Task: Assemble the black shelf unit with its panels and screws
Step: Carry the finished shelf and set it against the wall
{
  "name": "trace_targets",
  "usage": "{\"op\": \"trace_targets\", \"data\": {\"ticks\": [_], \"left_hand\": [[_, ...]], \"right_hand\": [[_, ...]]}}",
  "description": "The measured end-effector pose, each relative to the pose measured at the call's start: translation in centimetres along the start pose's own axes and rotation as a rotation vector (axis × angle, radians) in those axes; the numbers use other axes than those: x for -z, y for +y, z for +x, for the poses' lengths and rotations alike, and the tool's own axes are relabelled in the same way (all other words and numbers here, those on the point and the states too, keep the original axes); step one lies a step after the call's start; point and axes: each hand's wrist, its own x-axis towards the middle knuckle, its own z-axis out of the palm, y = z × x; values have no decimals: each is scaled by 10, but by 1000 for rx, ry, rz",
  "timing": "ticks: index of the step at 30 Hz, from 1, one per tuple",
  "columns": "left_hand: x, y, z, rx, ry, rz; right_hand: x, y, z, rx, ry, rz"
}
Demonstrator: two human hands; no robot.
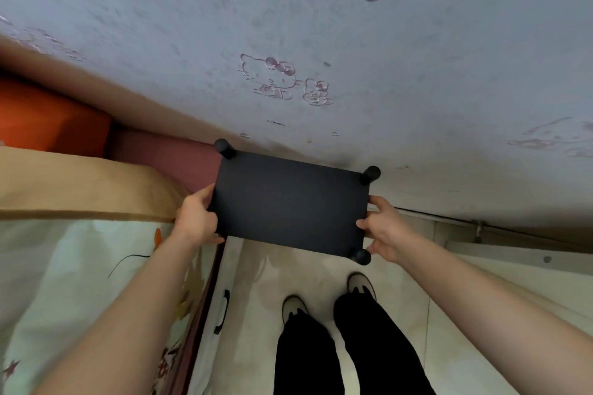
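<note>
Holding the black shelf panel (288,204) in the air by its two short edges, the person has the left hand (197,218) and right hand (383,231) clamped on it, above the tiled floor (321,279) and near the wall (321,26). Three round posts (369,174) show at its corners (the fourth is hidden). Keeping it level should help the posts seat squarely. A bed (80,253) lies to the left.

A grey wall (321,9) bears cartoon cat stickers (269,78); a patterned bed (80,266) lies left, pale floor tiles (417,314) below.
</note>
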Motion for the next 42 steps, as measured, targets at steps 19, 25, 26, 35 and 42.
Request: {"op": "trace_targets", "data": {"ticks": [19,25,26,35,42], "left_hand": [[-20,-9,-13,-74,-23,-320],[-19,3,-9,-97,-20,-293],[-19,3,-7,-98,-15,-287],[-22,-20,-13,-181,38,-212],[-23,-27,-39,-248,123,-99]], "right_hand": [[19,-2,5,92,-3,-85],[20,-2,6,127,4,-79],[20,-3,8,126,6,-80],[15,5,-1,108,58,-119],[18,18,-22,123,120,-98]]}}
